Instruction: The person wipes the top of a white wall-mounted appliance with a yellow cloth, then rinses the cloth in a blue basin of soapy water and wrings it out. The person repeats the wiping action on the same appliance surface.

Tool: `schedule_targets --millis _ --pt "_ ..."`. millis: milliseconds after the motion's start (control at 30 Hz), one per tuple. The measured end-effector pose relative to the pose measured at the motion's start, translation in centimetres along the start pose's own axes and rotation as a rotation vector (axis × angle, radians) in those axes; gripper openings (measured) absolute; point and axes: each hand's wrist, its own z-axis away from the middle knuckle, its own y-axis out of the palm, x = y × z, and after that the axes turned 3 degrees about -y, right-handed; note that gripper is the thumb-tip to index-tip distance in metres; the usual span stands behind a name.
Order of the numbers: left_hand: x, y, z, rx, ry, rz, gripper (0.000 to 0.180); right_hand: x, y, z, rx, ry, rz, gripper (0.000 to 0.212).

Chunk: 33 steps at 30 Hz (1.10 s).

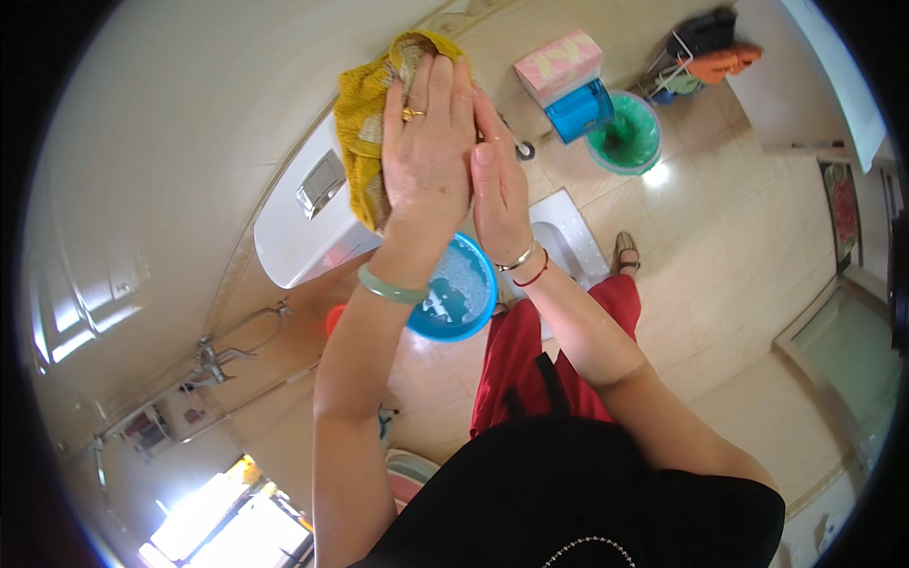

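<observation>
A yellow towel [365,123] with pale patches is bunched over the far end of a white flush tank [284,237]. My left hand [431,142], with a gold ring and a pale green bangle on that arm, lies over the towel, its back up and fingers stretched out. Close against its right side is my right hand [500,189], thumb raised and fingers straight, their tips partly hidden. A silver bracelet and a red cord circle the right wrist. The palm side of my left hand cannot be seen.
Below my hands, a blue basin [454,293] of sudsy water stands on the tiled floor beside a white squat toilet [568,241]. Farther off are a green-lined bin [625,137], a blue container [579,111] and a pink tissue box [561,66]. A tap [213,360] juts from the left wall.
</observation>
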Motion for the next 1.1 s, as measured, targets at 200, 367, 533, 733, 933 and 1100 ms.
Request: schedule_targets --millis 200,367,533,733,933,1100 --pt "-0.2 0.0 -3.0 0.056 0.376 -0.247 0.031 -2.0 -0.5 0.2 -0.127 0.298 -0.381 0.05" --pt "-2.2 0.2 -3.8 0.207 0.47 -0.454 0.021 -3.8 -1.0 0.2 -0.175 0.456 -0.5 0.053" --pt "-4.0 2.6 -3.3 0.307 0.531 -0.624 0.025 -5.6 -1.7 0.1 -0.217 0.471 -0.604 0.059" --pt "-5.7 4.8 -1.8 0.412 0.699 -0.85 0.033 -7.5 -4.5 2.1 -0.182 0.686 -0.65 0.072" --pt "-6.5 10.2 0.5 0.349 0.858 -0.992 0.042 -10.6 -5.8 2.0 -0.253 0.639 -0.398 0.059" --pt "-6.8 17.8 2.6 0.501 0.782 -0.855 0.048 -12.7 -5.9 -1.1 -0.097 0.556 -0.374 0.058"
